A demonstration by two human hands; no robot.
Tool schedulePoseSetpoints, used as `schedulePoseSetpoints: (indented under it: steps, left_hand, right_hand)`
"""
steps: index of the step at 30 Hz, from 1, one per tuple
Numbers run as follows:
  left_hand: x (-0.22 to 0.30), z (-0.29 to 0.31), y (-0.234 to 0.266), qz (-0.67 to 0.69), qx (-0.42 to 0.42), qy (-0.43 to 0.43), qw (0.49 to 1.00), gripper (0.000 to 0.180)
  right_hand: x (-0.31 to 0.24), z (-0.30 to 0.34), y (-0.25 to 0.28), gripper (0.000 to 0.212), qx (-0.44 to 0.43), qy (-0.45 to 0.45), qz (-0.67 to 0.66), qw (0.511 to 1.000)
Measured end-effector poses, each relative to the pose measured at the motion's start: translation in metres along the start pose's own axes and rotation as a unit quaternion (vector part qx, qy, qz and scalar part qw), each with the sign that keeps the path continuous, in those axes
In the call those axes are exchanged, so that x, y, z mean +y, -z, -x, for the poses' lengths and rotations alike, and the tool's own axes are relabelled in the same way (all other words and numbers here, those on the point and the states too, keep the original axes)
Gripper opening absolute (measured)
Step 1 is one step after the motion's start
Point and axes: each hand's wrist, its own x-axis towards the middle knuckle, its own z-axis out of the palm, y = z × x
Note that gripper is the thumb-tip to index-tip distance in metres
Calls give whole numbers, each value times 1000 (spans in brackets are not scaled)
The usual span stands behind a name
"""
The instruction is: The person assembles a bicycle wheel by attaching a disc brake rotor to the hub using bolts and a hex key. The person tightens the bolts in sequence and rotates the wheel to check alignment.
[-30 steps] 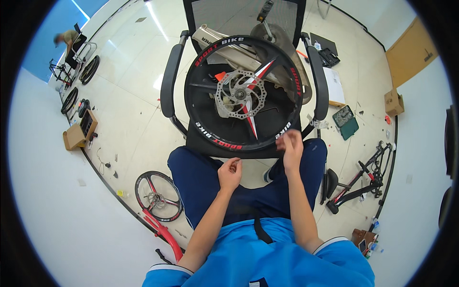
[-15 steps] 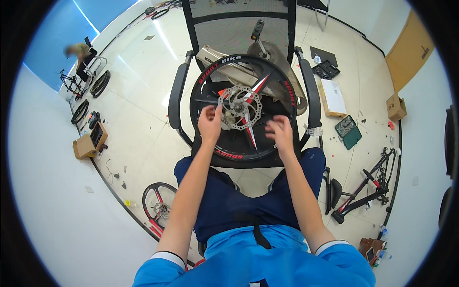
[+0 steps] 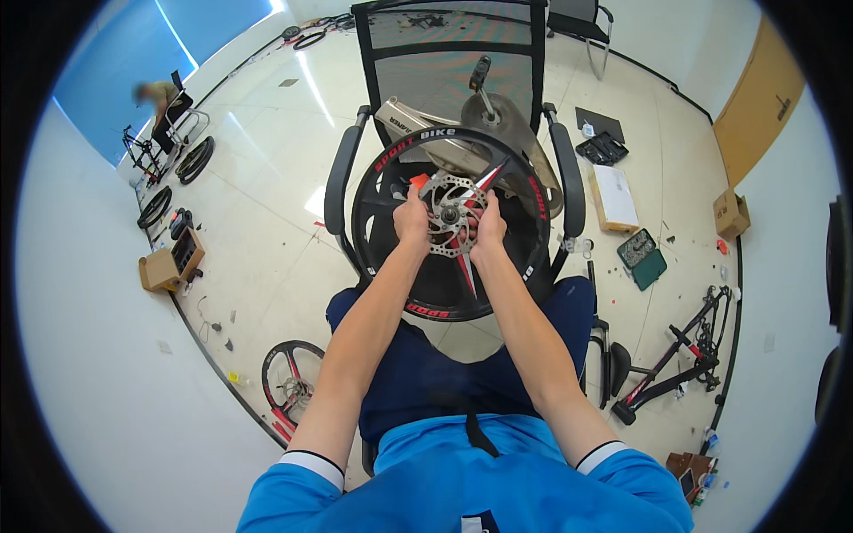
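A black bicycle wheel (image 3: 536,213) with red and white lettering and broad spokes rests on the seat of an office chair (image 3: 336,182) in front of me. A silver perforated brake disc (image 3: 438,242) is at its hub. My left hand (image 3: 411,220) is closed on the disc's left edge. On the opposite edge, my right hand (image 3: 488,229) grips the disc, some of its fingers showing through the disc's openings. Behind the wheel lie a pale metal bicycle frame part (image 3: 404,120) and a crank arm with a pedal (image 3: 481,75). A small orange-red piece (image 3: 418,181) shows beside my left hand.
Another wheel (image 3: 293,391) lies at the lower left. A bicycle frame (image 3: 671,364) is on the floor at right, near a green case (image 3: 651,266) and a white-topped box (image 3: 616,197). An open carton (image 3: 164,266) stands by the left wall. Far left, a person (image 3: 163,102) sits.
Both hands have moved in to the disc and closed on its edges; before, the right was apart from it. The wheel appears slightly lower in view and nearer me.
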Motion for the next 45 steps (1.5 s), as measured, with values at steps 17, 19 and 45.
schedulePoseSetpoints:
  steps: [17,19,45]
  left_hand:
    - [104,168,23,308,-7,-216,927,48]
    - [115,185,36,326,-46,-289,899,46]
    - [99,232,30,179,-48,-546,817,42]
  right_hand:
    - [-59,150,-22,55,-15,297,-72,952]
    - [-65,186,-28,49,-64,314,-168,932]
    - [-44,182,30,27,-167,264,-371,875]
